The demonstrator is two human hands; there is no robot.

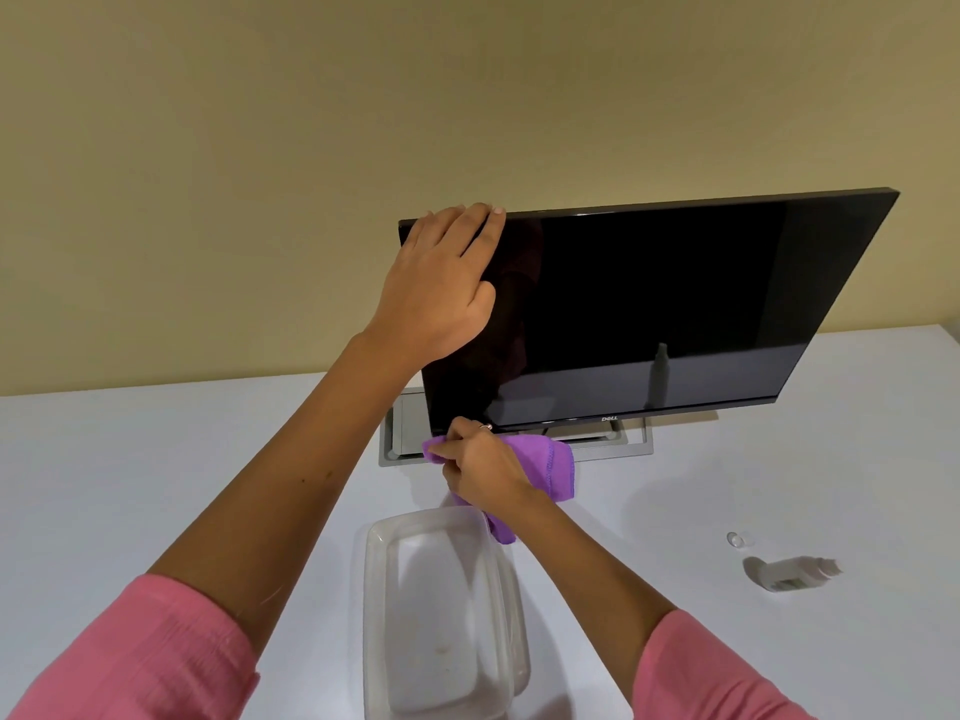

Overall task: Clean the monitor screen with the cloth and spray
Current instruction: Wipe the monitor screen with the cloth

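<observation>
Here the left hand (441, 283) lies spread on the Dell monitor (649, 304) top-left corner; the right hand (480, 467) pinches a purple cloth (553, 467) at its bottom edge, half hiding it.

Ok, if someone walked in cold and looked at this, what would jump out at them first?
Probably the big dark monitor on the white table, with the left hand laid over its top left corner. Next, the bright purple cloth bunched in the right hand at the screen's lower left edge. After that, the clear plastic container in the foreground and the small spray bottle lying at the right.
</observation>
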